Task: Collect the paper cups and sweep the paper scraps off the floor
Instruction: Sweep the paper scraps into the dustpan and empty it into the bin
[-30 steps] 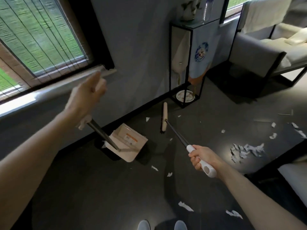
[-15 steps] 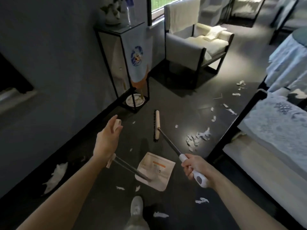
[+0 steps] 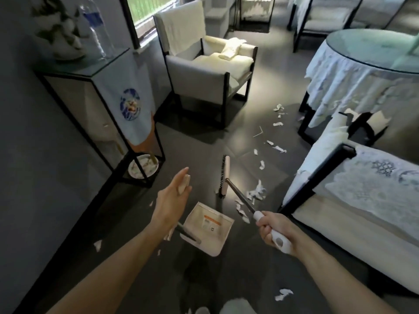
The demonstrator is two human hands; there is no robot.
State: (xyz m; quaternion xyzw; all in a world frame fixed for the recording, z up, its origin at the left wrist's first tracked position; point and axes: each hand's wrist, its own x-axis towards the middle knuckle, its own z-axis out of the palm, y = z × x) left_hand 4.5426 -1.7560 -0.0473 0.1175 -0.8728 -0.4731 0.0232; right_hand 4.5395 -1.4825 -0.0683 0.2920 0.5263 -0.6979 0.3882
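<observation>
The right hand (image 3: 275,231) clenches the broom (image 3: 225,175) by its white grip; the left hand (image 3: 171,200) holds the dustpan (image 3: 208,227) handle (fingers nearly straight). Scraps (image 3: 256,192) lie on the floor (image 3: 226,137) just right of the broom's head, others scattered toward the armchair (image 3: 204,73).

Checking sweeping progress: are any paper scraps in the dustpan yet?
No, the dustpan shows only its label inside, while paper scraps lie on the floor beside it.

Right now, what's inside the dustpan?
Inside the dustpan only an orange-and-white label shows, with nothing swept in that I can see. Its dark handle crosses the near-left corner and hides a strip there, so that part can't be checked.
</observation>
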